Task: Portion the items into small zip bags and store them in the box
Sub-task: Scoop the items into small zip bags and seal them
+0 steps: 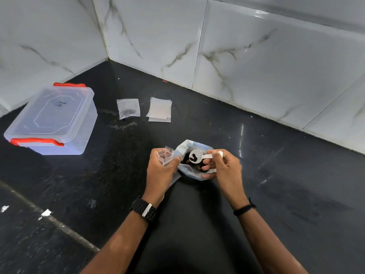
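done: one filled zip bag on bench | now: left hand pinches open bag, right hand grips scoop | left: spare bags, lidded box

A dark, speckled stone surface is bounded by marble-patterned wall tiles at a corner. On it are set a clear lidded box with red clasps at the left, a small zip bag with dark contents, a stack of empty zip bags just beside it, and an open larger bag nearer the front.
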